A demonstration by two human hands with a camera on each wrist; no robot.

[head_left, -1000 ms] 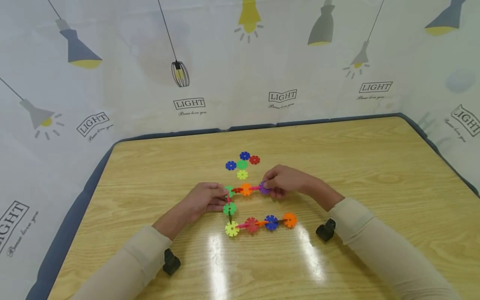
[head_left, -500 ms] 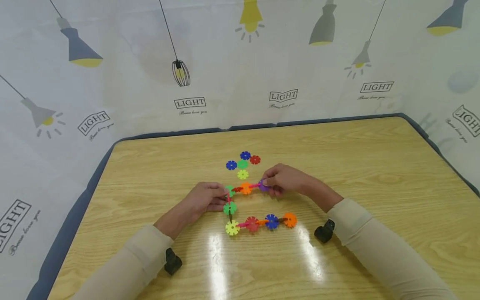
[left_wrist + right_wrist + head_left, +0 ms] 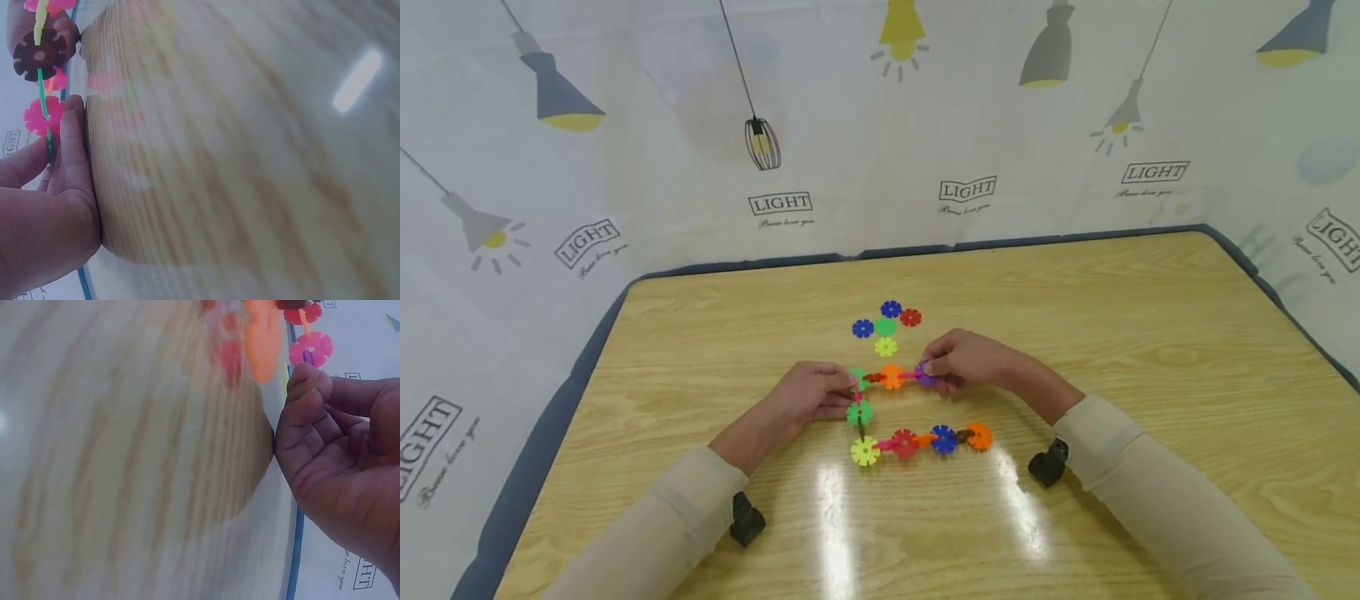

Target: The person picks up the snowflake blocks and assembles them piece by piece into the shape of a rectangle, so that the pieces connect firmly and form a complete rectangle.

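The near disc row point(image 3: 904, 443) has shifted slightly forward.

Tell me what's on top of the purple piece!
The right hand: its thumb lies across part of the purple piece. The bit beneath the thumb is covered, so I can't see it.

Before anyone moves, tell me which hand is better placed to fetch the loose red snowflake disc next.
Probably the right hand: it pinches the purple disc but is nearer the loose red disc. The left hand, pinching the green corner disc, is farther off.
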